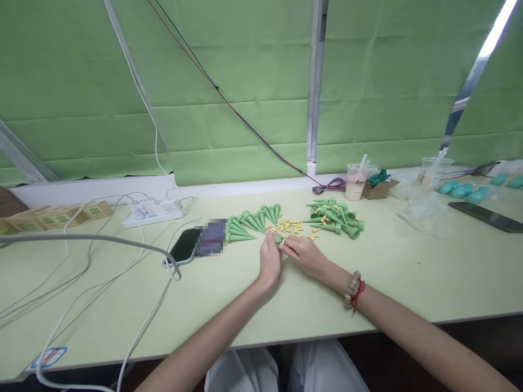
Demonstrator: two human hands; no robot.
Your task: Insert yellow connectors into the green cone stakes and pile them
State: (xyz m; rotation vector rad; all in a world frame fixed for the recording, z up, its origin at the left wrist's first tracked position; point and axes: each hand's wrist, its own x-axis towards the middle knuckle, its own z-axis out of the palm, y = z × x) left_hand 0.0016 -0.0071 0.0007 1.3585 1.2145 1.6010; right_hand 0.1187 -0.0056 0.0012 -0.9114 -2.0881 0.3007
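My left hand (pixel 270 261) is closed around a green plastic cone spike (pixel 278 239), whose wide end shows between the fingers. From the right, my right hand (pixel 304 251) meets it with fingertips pinched at the spike's end. Whatever those fingertips hold, if anything, is too small and hidden to name. Just beyond my hands lies a scatter of small yellow plastic pieces (pixel 291 225). A fanned row of green cone spikes (pixel 254 219) lies behind my left hand. Farther right is a jumbled pile of green spikes (pixel 337 216) with yellow pieces mixed in.
A phone (pixel 184 245) lies left of the row, near white cables and a power strip (pixel 153 212). At the back right stand a pink drink cup (pixel 355 182), a small cardboard box (pixel 378 189) and clear plastic bags (pixel 420 212). A dark phone-like slab (pixel 488 216) lies farther right.
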